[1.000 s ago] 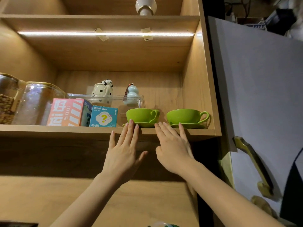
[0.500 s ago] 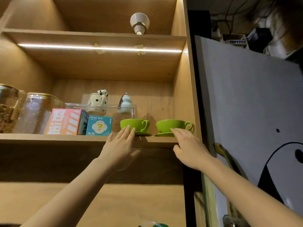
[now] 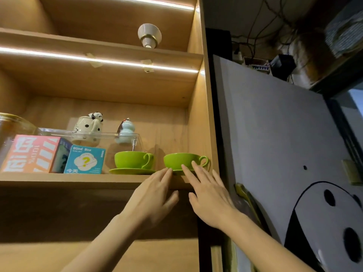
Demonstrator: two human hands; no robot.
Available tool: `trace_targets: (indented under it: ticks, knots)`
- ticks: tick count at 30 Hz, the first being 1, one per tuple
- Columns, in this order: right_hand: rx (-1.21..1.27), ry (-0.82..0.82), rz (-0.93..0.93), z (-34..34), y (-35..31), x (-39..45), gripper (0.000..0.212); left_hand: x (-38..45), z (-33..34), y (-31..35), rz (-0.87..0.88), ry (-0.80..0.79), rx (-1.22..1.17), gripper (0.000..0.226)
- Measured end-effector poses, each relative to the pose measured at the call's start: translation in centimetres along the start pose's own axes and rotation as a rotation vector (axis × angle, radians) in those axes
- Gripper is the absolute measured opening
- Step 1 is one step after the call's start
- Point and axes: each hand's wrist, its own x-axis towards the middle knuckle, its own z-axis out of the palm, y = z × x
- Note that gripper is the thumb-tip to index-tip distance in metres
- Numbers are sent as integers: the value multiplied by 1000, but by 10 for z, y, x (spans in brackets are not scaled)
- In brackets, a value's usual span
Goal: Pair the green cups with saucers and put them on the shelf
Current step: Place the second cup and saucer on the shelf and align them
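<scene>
Both green cups sit on their saucers on the shelf (image 3: 78, 180), mid-frame. My left hand (image 3: 151, 195) and right hand (image 3: 208, 195) are flat, fingers spread, gripping nothing, fingertips at the right saucer (image 3: 177, 172) under the right cup (image 3: 181, 161), likely nudging it back from the edge.

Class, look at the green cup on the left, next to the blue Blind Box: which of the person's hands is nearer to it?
Left. The left hand reaches just right of the left green cup; the right hand lies farther right, under the right green cup.
</scene>
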Motion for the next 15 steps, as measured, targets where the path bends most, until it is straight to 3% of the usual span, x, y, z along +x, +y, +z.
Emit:
trace_targets:
  ticks: [7, 15]
  knots:
    - [-32, 52, -54, 7, 4, 1, 65, 19, 25, -6, -148, -1, 174, 69]
    - [142, 36, -16, 8, 9, 4, 65, 18, 27, -8, -144, 67, 71, 63]
